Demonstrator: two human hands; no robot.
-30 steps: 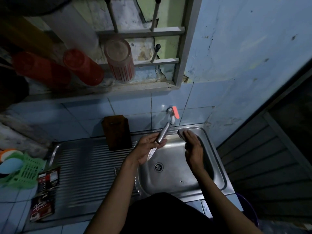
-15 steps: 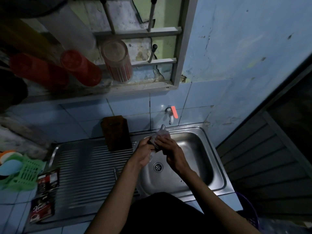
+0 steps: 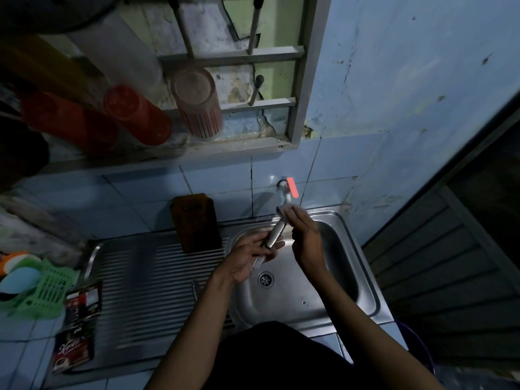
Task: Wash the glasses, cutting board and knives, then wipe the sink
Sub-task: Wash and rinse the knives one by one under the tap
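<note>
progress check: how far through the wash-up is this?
Done, apparently: glasses upturned on the ledge, cutting board leaning on the wall. In hand: left hand holds a knife; right hand scrubs its handle with a sponge. Left: rinsing, wiping sink.

Glossy steel sink (image 3: 351, 246), wooden board (image 3: 197, 223)

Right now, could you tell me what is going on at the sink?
A person is washing a knife over the sink. The left hand holds it by the blade end, metal handle pointing up toward the tap. The right hand presses a sponge against the handle's top. The cutting board stands against the tiled wall on the drainboard, and glasses sit upside down on the ledge above.
</note>
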